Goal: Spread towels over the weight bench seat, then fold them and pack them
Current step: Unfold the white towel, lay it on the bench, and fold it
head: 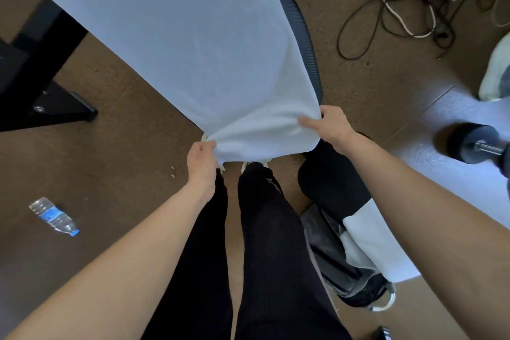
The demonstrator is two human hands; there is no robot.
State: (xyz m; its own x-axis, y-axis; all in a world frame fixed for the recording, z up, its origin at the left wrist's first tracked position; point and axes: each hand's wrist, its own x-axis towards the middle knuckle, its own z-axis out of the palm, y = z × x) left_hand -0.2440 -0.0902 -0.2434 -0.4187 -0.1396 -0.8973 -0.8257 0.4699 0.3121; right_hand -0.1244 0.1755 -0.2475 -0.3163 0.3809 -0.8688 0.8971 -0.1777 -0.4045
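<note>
A large white towel [176, 44] lies stretched along the weight bench, covering nearly all of the seat. Only a strip of the bench's black ribbed edge [299, 25] shows on the right side. My left hand [201, 160] pinches the towel's near left corner. My right hand [325, 125] grips the near right corner, and the near edge is pulled taut between them above my feet. A grey and black bag [339, 262] sits on the floor at my right, with a second white towel [369, 243] lying on it.
The bench's black frame and foot [47, 72] stand at the left. A water bottle [53, 217] lies on the brown floor. Tangled cables [400, 0] spread at the upper right. A dumbbell [474, 143] and another person's shoe [496, 74] are at the right.
</note>
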